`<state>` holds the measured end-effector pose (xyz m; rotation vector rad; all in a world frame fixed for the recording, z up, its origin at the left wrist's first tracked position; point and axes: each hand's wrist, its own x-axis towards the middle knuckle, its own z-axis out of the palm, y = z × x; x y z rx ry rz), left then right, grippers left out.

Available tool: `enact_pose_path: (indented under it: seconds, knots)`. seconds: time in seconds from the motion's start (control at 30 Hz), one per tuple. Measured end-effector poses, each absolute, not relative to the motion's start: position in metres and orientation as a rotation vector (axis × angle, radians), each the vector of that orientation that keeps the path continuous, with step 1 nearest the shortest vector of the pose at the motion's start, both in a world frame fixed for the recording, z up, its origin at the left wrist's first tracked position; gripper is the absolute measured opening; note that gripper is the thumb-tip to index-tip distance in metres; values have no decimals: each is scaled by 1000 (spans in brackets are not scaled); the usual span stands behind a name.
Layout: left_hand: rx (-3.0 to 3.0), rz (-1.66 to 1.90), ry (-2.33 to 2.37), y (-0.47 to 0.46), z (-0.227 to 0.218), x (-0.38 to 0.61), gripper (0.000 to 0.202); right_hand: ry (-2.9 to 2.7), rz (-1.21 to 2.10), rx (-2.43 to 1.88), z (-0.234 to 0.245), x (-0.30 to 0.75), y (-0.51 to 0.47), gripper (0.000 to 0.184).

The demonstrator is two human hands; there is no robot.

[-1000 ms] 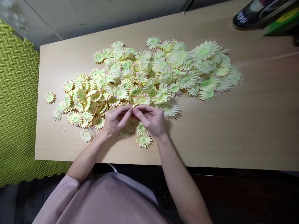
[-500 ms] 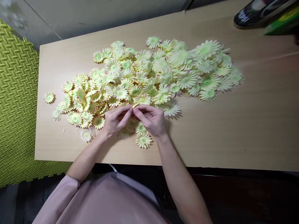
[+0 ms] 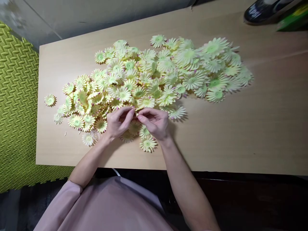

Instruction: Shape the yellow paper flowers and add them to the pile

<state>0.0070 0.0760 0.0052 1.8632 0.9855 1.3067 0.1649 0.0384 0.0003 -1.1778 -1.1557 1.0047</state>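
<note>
Over the front edge of a heap of pale yellow artificial flower heads [image 3: 124, 94], both hands meet at the fingertips. My left hand [image 3: 119, 122] pinches thumb against forefinger, and whatever is between them is too small to name. A tiny pale bit shows by the fingertips of my right hand [image 3: 155, 122], which is also closed in a pinch. The two pinches stand a small gap apart. Below them lie a few flower heads, among them one with a green centre [image 3: 148, 144] just left of my right wrist.
The heap spreads across a light wooden table [image 3: 228, 138]. One flower head [image 3: 50, 100] lies apart at the left. A green textured foam mat [image 3: 18, 112] stands along the left side. A dark object with white lettering [image 3: 256, 12] and a green item [image 3: 293, 19] are at the back right.
My fingertips have come slightly apart; before, they nearly touched. The view has shifted a little, and the heap looks otherwise the same.
</note>
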Motion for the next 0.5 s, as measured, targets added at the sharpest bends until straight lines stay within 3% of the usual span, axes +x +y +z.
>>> enact_pose_path:
  seconds: [0.27, 0.4, 0.5]
  knots:
    - [1327, 1123, 1064, 75, 7, 11, 36, -905, 1207, -1025, 3, 169, 42, 15]
    - [1251, 1089, 1035, 76, 3, 10, 34, -877, 1193, -1060, 4, 172, 44, 34]
    - [1315, 1108, 1017, 76, 5, 9, 30, -843, 1199, -1076, 2, 173, 45, 34]
